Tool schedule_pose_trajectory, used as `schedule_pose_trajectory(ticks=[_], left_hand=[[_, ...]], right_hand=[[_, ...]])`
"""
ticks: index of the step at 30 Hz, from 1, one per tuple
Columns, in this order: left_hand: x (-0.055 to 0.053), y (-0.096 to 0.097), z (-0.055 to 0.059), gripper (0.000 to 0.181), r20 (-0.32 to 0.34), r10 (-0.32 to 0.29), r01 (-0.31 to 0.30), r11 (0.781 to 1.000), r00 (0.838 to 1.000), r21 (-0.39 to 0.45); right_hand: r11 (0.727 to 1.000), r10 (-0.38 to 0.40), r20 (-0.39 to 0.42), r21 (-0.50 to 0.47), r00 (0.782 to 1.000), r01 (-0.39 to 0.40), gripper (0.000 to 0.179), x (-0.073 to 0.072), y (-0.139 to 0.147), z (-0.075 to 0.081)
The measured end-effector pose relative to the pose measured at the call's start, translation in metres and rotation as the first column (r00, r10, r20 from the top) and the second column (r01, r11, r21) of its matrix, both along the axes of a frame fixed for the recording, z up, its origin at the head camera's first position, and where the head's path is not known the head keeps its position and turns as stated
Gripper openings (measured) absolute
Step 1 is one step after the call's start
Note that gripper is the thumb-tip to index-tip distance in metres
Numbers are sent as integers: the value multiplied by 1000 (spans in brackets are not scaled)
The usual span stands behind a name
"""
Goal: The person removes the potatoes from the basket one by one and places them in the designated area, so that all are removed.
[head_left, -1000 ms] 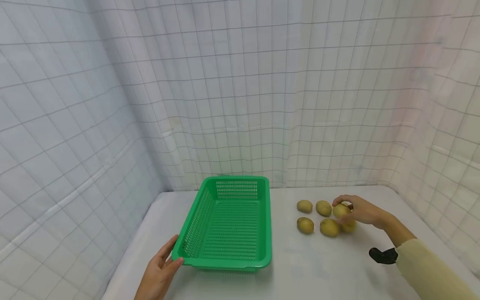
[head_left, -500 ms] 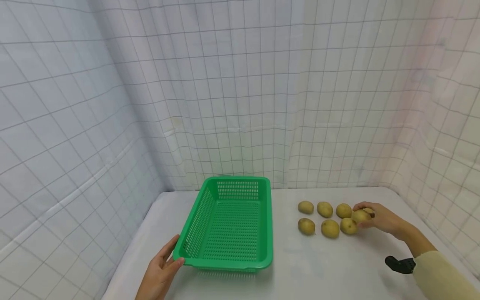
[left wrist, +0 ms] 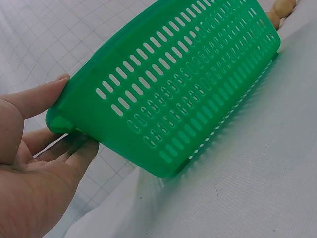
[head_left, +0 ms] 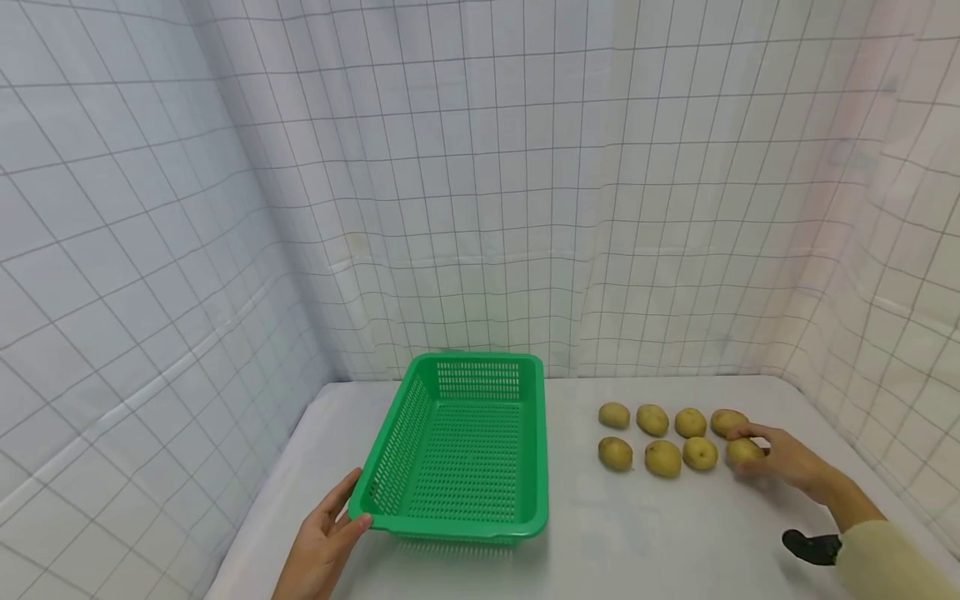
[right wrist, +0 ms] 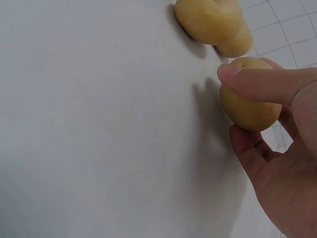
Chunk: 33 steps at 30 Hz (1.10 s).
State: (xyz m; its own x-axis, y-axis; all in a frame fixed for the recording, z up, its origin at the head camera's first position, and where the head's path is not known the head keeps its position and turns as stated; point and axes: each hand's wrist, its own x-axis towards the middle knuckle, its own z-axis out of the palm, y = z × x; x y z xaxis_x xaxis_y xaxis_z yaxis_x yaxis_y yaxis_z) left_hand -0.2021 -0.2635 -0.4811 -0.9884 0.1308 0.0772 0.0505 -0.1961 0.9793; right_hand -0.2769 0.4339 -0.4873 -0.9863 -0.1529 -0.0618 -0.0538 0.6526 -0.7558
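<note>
Right hand (head_left: 787,458) shifted rightward, gripping potato (head_left: 744,451)

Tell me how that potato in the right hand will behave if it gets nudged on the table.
The potato looks rounded and smooth, so it would probably roll or wobble. It seems firm, unlikely to deform under the right hand.

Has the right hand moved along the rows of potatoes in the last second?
Yes. The right hand has slid rightward, away from the green basket, and now holds a potato at the right end of the near row.
</note>
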Motion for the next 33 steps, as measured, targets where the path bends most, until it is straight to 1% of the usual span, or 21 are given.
schedule_pose_trajectory(ticks=[5,10,16,20,27,29,30,32,33], left_hand=[[-1,0,-1,78,-5,-9,9,1000,1000,1],[-1,1,-3,78,-17,-18,18,1000,1000,8],[-3,2,-1,77,-23,-25,26,1000,999,9],[-3,3,0,78,-23,-26,26,1000,999,9],[-3,0,-1,78,-32,-52,52,999,998,0],[-2,-2,0,77,-16,-54,54,998,998,-23],[-2,-3,2,77,0,-49,49,998,999,-50],[-1,-7,8,77,35,-37,41,991,999,-130],[-1,-9,12,77,51,-29,38,983,998,-181]], right_hand=[[1000,2,-8,8,1000,-2,56,2,1,-4],[1000,10,3,16,1000,-10,56,4,-2,-3],[1000,5,4,31,1000,-5,58,4,-2,0],[1000,14,-10,24,1000,-13,59,4,-1,1],[999,5,-27,37,1000,-4,58,5,0,0],[999,2,-29,43,1000,-1,57,5,0,1],[999,0,-29,41,1000,1,57,4,0,2],[999,6,-27,35,1000,-5,56,3,1,5],[1000,8,-22,30,1000,-7,56,2,1,7]])
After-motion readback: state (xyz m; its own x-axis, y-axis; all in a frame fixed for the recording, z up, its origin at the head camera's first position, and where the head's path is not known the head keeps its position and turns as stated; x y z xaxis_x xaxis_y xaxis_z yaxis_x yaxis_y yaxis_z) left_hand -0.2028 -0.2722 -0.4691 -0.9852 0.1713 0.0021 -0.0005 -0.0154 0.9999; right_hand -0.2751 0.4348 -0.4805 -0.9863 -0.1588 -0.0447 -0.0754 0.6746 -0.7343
